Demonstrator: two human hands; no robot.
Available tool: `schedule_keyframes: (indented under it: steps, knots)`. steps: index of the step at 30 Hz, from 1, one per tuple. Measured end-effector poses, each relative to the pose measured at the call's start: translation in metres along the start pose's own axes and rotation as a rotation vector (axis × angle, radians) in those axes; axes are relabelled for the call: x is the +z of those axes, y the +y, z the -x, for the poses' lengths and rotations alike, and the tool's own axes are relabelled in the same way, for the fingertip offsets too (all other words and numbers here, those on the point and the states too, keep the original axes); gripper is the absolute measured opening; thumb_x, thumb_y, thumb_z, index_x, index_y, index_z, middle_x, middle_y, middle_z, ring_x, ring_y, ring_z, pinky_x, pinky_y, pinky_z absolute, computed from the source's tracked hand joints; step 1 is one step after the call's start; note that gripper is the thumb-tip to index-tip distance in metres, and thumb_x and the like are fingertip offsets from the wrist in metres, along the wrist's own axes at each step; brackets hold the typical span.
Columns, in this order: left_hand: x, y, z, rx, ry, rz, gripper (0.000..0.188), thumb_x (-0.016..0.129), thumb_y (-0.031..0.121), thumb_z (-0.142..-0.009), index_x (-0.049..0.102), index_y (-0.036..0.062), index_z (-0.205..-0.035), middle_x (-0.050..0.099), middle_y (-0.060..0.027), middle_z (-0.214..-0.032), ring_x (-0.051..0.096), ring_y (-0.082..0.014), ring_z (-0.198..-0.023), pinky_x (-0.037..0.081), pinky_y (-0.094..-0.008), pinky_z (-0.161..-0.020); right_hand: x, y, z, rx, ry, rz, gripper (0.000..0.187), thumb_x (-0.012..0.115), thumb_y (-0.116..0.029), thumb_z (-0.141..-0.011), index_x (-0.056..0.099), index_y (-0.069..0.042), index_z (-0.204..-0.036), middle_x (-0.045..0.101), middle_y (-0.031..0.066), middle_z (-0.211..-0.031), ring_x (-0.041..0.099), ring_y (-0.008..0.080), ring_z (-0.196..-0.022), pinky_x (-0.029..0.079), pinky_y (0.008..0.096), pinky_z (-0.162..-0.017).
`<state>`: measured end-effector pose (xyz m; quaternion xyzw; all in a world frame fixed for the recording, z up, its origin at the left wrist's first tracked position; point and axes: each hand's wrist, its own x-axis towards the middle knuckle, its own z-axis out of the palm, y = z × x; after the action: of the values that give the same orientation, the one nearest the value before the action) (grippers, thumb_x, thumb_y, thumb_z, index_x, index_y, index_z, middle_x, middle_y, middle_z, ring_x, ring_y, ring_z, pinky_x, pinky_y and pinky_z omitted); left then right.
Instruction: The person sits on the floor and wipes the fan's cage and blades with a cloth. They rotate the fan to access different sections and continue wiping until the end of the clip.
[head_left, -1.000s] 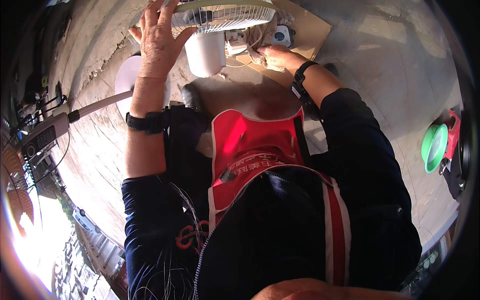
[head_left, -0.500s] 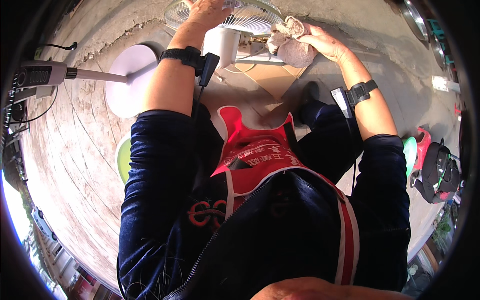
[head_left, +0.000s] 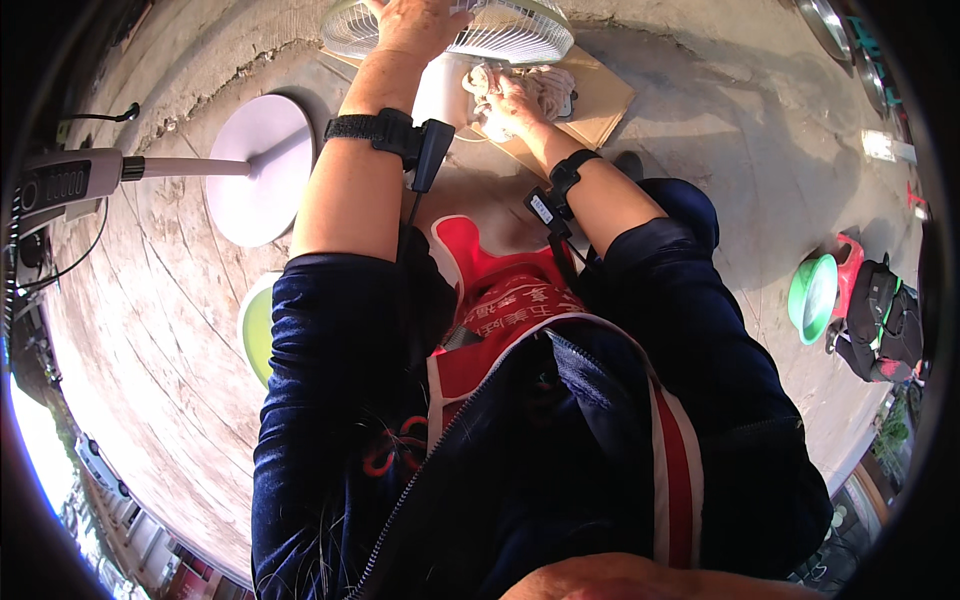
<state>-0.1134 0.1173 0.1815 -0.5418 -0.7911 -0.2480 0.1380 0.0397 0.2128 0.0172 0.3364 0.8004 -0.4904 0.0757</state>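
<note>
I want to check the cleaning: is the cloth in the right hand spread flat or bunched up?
Bunched up: the cloth is crumpled under the right hand, pressed against the fan.

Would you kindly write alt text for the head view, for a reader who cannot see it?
Seen from above, a person's left hand rests on a white fan's wire grille while the right hand presses a crumpled cloth against the fan's white column. Cardboard lies beneath, on a concrete floor.
</note>
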Motion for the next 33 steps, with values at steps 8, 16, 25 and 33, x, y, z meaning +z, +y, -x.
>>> schedule_keyframes:
  steps: [8, 16, 25, 33]
  knots:
    - [-0.012, 0.01, 0.002, -0.048, -0.091, -0.075, 0.064, 0.079, 0.026, -0.069, 0.06, 0.0167, -0.129, 0.052, -0.015, -0.129, 0.048, -0.0346, -0.123, 0.043, -0.0491, -0.1, 0.012, -0.021, 0.005, -0.133, 0.276, 0.283, 0.039, 0.055, -0.034, -0.089, 0.061, -0.013, -0.12, 0.066, 0.0163, -0.11, 0.065, 0.0317, -0.1, 0.051, 0.0454, -0.082]
    - [-0.013, 0.007, 0.0, -0.032, -0.08, 0.0, 0.061, 0.078, 0.021, -0.07, 0.059, 0.0148, -0.128, 0.052, -0.016, -0.13, 0.048, -0.0356, -0.123, 0.043, -0.0484, -0.101, 0.025, -0.024, 0.014, -0.282, 0.337, 0.471, 0.028, 0.057, -0.03, -0.087, 0.064, -0.014, -0.11, 0.068, 0.0145, -0.093, 0.066, 0.0342, -0.086, 0.053, 0.0462, -0.074]
    - [-0.013, 0.017, -0.006, -0.038, -0.087, 0.101, 0.059, 0.077, 0.022, -0.073, 0.059, 0.0161, -0.128, 0.05, -0.0144, -0.132, 0.047, -0.0343, -0.125, 0.04, -0.0541, -0.102, 0.014, -0.011, 0.015, -0.118, 0.255, -0.183, 0.04, 0.051, -0.039, -0.092, 0.059, -0.013, -0.121, 0.069, 0.0155, -0.105, 0.067, 0.0331, -0.096, 0.053, 0.0429, -0.081]
    - [-0.015, 0.019, -0.002, -0.127, -0.144, -0.078, 0.06, 0.076, 0.025, -0.073, 0.057, 0.0176, -0.13, 0.05, -0.012, -0.134, 0.047, -0.033, -0.127, 0.035, -0.0637, -0.101, 0.012, -0.035, 0.009, -0.06, 0.271, 0.197, 0.037, 0.053, -0.039, -0.091, 0.057, -0.009, -0.112, 0.069, 0.0166, -0.101, 0.067, 0.0355, -0.091, 0.052, 0.0465, -0.077]
